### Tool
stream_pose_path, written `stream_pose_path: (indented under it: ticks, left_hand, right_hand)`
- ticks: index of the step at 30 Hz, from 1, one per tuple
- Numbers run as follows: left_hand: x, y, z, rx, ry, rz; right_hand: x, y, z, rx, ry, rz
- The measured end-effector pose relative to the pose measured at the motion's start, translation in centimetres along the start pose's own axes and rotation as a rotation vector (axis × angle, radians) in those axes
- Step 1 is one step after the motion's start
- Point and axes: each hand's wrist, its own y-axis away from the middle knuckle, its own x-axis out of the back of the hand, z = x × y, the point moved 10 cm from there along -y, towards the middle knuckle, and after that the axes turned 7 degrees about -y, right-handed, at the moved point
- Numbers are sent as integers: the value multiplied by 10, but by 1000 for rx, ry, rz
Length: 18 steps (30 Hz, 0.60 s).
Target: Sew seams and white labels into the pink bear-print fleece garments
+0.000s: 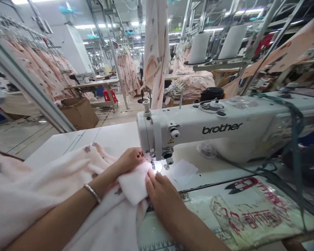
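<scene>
A pink fleece cloth (112, 225) is spread over the left part of the worktop (120, 134), its long axis run slantwise from the lower left of the view up to the needle area (153, 164) of a white sewing machine (191, 130). By that area the cloth is narrowed, and a paler folded flap (134, 186) is turned with its blunt corner toward the wearer.

The cloth is soft and napped, marked with scattered grey-brown motifs, and loosely rumpled into broad folds; the flap is seen as almost white, without motifs.

The left hand (131, 158) is laid over the cloth just beside the machine head, its fingers curled; whether the fabric is pinched cannot be told, as the fingertips are partly hidden. By the right hand (163, 191), the flap's right edge is touched with extended fingers near the needle area; a firm grip cannot be made out. A silvery bangle (92, 193) is worn on the left wrist.

Beyond the cloth, a stretch of white surface is left visible, bounded by a slanting left edge. To the right, room is left beneath the machine's arm, where a white slip (185, 170) and a clear round piece (207, 150) are set apart from the hands.
</scene>
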Motion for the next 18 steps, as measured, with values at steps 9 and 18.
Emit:
stream_pose_path:
  ticks: [9, 18]
  left_hand:
    - [69, 153, 47, 9, 348, -62]
    - [65, 219, 65, 99, 534, -40]
  right_hand:
    - [98, 14, -64, 125, -546, 249]
    - [75, 28, -43, -501, -1558, -153]
